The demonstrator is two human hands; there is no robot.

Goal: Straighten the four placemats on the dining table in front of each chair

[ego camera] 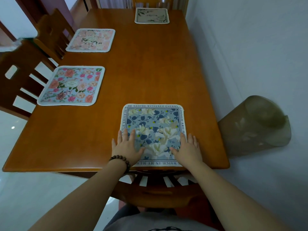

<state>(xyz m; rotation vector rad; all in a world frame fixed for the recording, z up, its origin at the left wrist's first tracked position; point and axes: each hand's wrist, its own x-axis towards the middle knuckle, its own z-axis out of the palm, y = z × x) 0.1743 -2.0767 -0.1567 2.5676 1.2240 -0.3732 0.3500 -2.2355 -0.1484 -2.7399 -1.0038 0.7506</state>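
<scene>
A blue placemat with cream flowers and a lettered border [152, 124] lies at the near edge of the wooden dining table [150, 72], its sides square to that edge. My left hand [127, 146] rests flat on its near left corner, fingers spread. My right hand [187, 148] lies flat on its near right corner. Along the left side lie a light-blue mat with pink roses [71, 85] and a pink floral mat [91, 40]. A beige mat [152, 15] sits at the far end.
Wooden chairs stand at the near end [158, 189], on the left side [20, 77] [53, 30] and at the far end [150, 3]. A brownish translucent bin [255, 125] stands against the white wall right of the table. A bead bracelet circles my left wrist.
</scene>
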